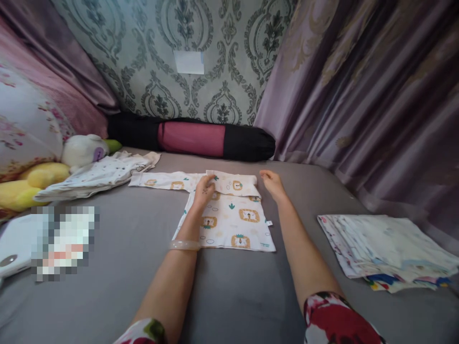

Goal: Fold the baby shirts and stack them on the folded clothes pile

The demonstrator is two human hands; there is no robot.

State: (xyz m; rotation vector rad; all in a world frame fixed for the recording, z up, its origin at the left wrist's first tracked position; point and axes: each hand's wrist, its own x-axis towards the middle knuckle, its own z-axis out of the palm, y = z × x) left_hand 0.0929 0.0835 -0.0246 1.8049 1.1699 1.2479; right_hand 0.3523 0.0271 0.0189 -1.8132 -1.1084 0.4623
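Observation:
A small white long-sleeved shirt with tan lion faces and green leaf prints lies flat on the grey bed sheet. Its left-hand sleeve stretches out to the side, while the other sleeve is folded across the upper part. My left hand, with a pale bangle on the wrist, has its fingers closed at the cuff of the folded sleeve. Just right of the fold, my right hand is held apart from the cloth, fingers loosely bent and nothing visible in them.
Folded clothes are stacked at the right; more white garments lie at the left beside plush toys. A black and pink bolster lines the wall. A white device rests at the left edge, near a blurred-out item.

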